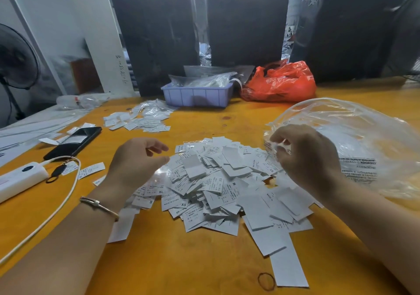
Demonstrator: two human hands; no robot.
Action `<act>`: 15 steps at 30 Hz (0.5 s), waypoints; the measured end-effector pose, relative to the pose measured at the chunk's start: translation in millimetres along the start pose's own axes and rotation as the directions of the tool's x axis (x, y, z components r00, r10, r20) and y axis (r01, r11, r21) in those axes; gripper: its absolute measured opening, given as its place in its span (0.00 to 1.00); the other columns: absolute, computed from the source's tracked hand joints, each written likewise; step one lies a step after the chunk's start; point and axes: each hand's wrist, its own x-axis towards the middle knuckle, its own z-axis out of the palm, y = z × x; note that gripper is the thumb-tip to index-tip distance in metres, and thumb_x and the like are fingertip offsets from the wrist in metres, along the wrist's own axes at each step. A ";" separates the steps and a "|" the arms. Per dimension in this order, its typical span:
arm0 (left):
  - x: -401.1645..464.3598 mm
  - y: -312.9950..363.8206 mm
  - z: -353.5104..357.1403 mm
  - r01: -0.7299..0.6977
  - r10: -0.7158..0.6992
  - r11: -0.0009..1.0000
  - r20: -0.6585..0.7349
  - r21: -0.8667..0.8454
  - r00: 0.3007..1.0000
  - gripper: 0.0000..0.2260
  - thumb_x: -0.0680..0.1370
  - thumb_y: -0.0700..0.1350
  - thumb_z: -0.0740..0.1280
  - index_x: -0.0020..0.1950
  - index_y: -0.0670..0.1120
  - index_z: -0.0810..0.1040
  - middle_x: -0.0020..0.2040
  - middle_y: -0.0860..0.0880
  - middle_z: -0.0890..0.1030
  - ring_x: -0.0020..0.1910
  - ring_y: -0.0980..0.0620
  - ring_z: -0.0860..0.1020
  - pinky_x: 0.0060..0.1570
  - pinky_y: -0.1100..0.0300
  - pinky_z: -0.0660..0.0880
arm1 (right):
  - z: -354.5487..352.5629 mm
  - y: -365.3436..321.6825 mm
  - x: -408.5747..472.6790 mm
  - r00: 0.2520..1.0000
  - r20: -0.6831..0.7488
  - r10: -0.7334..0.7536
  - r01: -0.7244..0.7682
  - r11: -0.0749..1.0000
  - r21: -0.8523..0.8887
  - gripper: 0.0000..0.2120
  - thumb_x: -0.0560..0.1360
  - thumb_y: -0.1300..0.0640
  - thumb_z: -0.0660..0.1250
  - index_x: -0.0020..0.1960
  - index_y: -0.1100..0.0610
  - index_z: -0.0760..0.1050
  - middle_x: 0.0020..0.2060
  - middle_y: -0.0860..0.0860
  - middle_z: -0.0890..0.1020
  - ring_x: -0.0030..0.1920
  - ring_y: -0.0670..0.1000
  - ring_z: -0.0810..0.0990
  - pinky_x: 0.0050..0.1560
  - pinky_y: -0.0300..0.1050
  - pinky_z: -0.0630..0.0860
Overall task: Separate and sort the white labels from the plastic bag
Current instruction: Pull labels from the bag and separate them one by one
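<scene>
Sorting at our yellow table [159,260]: our right hand [304,158] pinches the mouth of the clear plastic bag [354,140], which looks emptied; our left hand [138,158] hovers loose, gripping nothing, over the heaped white labels [211,188]. Behind, a lilac tray [197,96] holds clear packets.

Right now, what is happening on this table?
A person is sorting white labels, which lie in a loose heap on the yellow table. The right hand grips the edge of a clear plastic bag beside the heap. The left hand hovers open over the heap's left side. A smaller pile lies farther back.
</scene>
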 end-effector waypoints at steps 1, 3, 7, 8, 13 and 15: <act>-2.7 3.7 2.9 -0.042 0.042 0.999 0.010 -0.018 0.999 0.06 0.73 0.45 0.75 0.48 0.54 0.83 0.45 0.57 0.81 0.45 0.59 0.76 0.36 0.63 0.69 | -0.7 3.0 2.7 1.000 0.001 0.006 -0.006 0.996 -0.094 0.11 0.70 0.68 0.69 0.49 0.58 0.81 0.45 0.54 0.84 0.46 0.58 0.79 0.45 0.51 0.73; -8.9 11.5 8.9 -0.121 0.124 0.991 0.058 -0.053 0.991 0.06 0.74 0.44 0.75 0.49 0.53 0.83 0.43 0.57 0.81 0.44 0.60 0.78 0.36 0.66 0.69 | -0.5 9.9 7.2 0.995 0.063 0.080 -0.060 0.959 -0.277 0.13 0.71 0.66 0.66 0.54 0.57 0.80 0.50 0.55 0.82 0.52 0.59 0.75 0.50 0.53 0.68; -20.1 23.3 17.4 -0.210 0.226 0.971 0.165 -0.111 0.960 0.06 0.73 0.46 0.76 0.48 0.54 0.84 0.42 0.59 0.82 0.42 0.63 0.78 0.37 0.69 0.70 | -0.7 18.8 9.9 0.948 0.177 0.265 -0.156 0.869 -0.469 0.13 0.74 0.57 0.63 0.58 0.56 0.75 0.54 0.54 0.75 0.57 0.57 0.70 0.53 0.52 0.64; -21.8 24.8 18.4 -0.221 0.241 0.967 0.177 -0.124 0.954 0.06 0.73 0.46 0.76 0.48 0.54 0.84 0.41 0.59 0.82 0.40 0.65 0.78 0.36 0.69 0.71 | 0.5 20.1 9.8 0.933 0.205 0.295 -0.162 0.856 -0.492 0.12 0.75 0.56 0.62 0.58 0.56 0.74 0.55 0.54 0.74 0.57 0.57 0.70 0.54 0.52 0.64; -23.4 27.1 18.6 -0.243 0.264 0.961 0.174 -0.129 0.949 0.05 0.73 0.45 0.76 0.48 0.53 0.84 0.40 0.58 0.82 0.37 0.69 0.77 0.34 0.73 0.72 | 3.2 25.5 12.2 0.931 0.208 0.299 -0.172 0.865 -0.471 0.08 0.76 0.62 0.60 0.43 0.55 0.77 0.44 0.53 0.80 0.43 0.57 0.74 0.49 0.49 0.63; -22.7 27.0 18.7 -0.240 0.260 0.962 0.177 -0.126 0.949 0.05 0.73 0.45 0.76 0.48 0.52 0.84 0.41 0.58 0.82 0.38 0.68 0.77 0.35 0.73 0.72 | 3.0 26.6 12.1 0.927 0.219 0.304 -0.184 0.879 -0.440 0.09 0.75 0.65 0.60 0.41 0.56 0.77 0.41 0.53 0.81 0.39 0.57 0.74 0.45 0.46 0.63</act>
